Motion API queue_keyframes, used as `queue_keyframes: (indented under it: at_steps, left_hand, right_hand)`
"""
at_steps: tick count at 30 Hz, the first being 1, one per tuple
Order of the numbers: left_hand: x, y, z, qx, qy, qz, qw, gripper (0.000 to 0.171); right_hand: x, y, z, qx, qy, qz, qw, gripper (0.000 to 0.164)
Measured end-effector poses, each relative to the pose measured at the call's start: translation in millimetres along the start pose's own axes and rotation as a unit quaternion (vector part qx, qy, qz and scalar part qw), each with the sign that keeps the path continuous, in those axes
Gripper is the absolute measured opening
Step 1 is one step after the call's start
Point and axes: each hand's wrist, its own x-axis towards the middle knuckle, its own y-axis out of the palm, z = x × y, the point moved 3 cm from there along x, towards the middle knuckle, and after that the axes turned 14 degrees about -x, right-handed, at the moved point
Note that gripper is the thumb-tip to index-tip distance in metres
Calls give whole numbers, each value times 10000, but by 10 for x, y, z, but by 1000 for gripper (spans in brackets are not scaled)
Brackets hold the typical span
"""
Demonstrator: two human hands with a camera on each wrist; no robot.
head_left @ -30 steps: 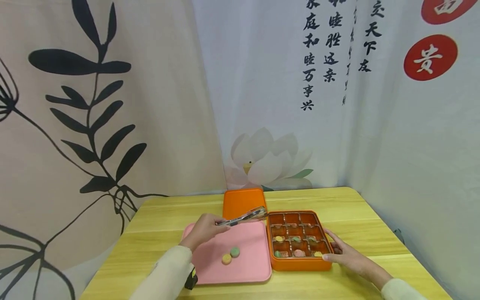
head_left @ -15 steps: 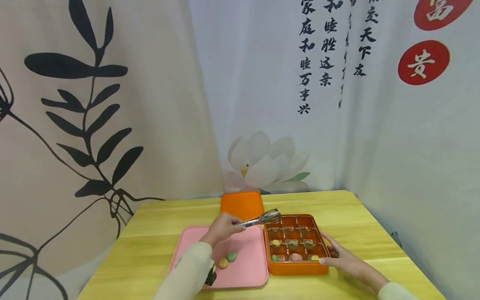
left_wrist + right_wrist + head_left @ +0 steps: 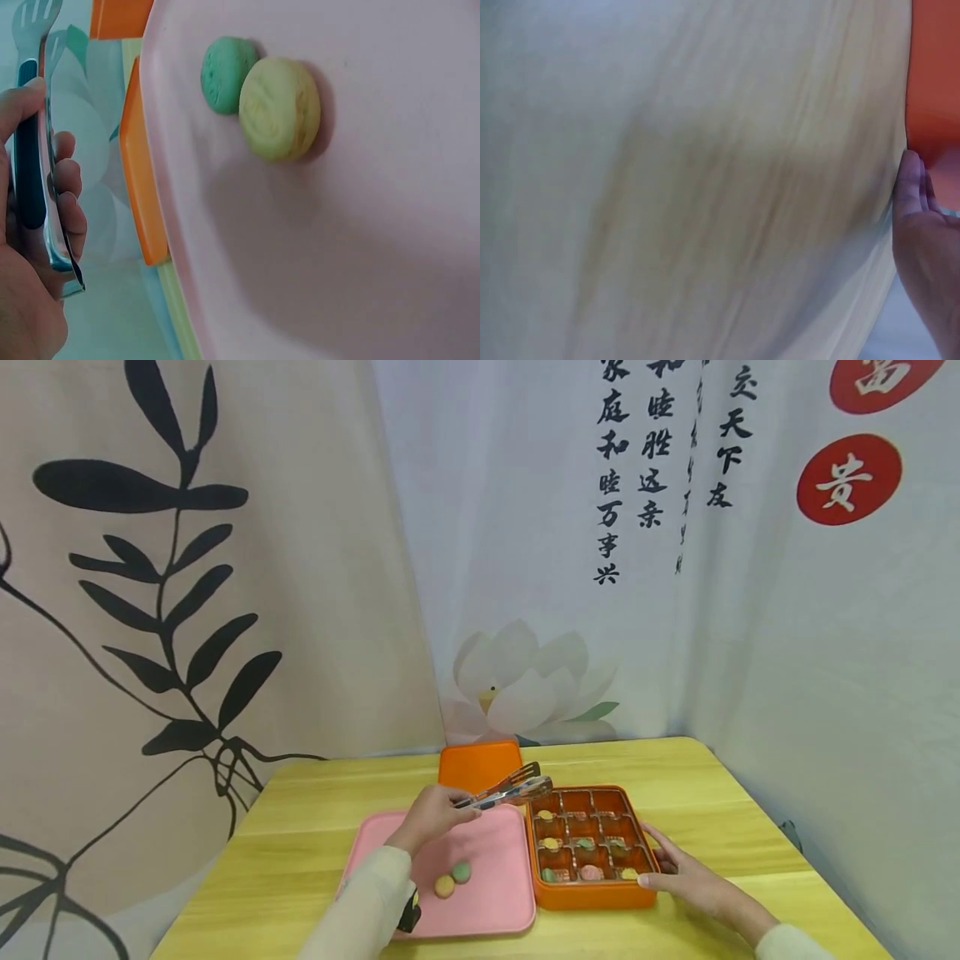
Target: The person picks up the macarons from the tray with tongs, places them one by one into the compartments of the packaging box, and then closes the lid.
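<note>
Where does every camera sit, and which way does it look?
Head: worn on the head, facing forward and down at the pink tray and orange box; the left hand, right hand and sleeves show.
Left wrist: worn there, facing the pink tray, green macaron and yellow macaron; the left hand shows at the left edge, holding tongs.
Right wrist: worn there, facing the wooden tabletop; the right hand shows at the right edge, touching the orange box.
Head and left wrist share the tongs, tray and macarons.
</note>
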Motion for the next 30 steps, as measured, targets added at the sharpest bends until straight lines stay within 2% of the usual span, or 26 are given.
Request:
queue_keyframes:
  at_steps: [6,13,16,22,26,30]
  left_hand:
    - [-20,-148,-42,11,5,-135,9999,30]
    - [-120,-386,-24,-12,107,-218,9997,20]
    - [-202,-499,31,-30,-14,-312,9995,21]
    - [-453,-701,183,73,-242,-419,9988,30]
    - [-714,-838,283,167,-362,-332,9987,37]
    - [-978,-974,363,259,-352,-242,9987,36]
  right_hand:
    - [-9,-30,15,-78,-71,-51,9999,86]
    - [12,-46,81,-192,-87,-96,9997,87]
    - [29,-44,81,-176,-98,-95,9998,87]
    - [18,-31,40,-190,-52,-81,9998,88]
    - [13,-16,22,-172,-123,-36,9998,88]
    - [20,-4,26,-167,-180,-44,9997,88]
